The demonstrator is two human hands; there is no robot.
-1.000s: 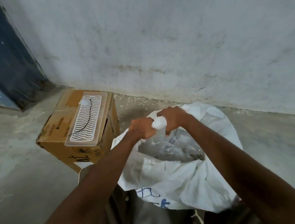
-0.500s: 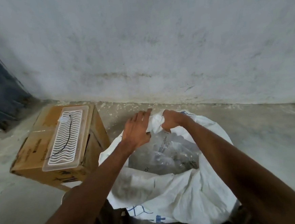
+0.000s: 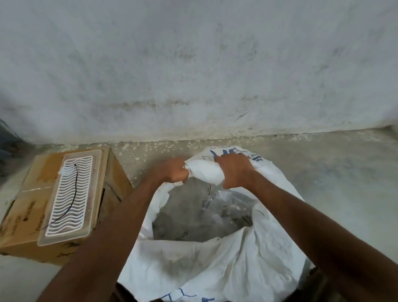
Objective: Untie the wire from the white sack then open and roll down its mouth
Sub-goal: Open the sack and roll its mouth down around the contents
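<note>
concrete floor (image 3: 339, 187): both hands' grip, left hand (image 3: 174, 170), right hand (image 3: 235, 171), clutches white sack (image 3: 226, 263) rim.

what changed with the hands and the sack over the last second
The left hand, briefly open half a second ago, has closed again on the far rim of the white sack. The right hand kept its grip on the bunched rim, and the hands now sit a little further apart. The mouth stays open; the wire still lies on the tray on the cardboard box.
</note>
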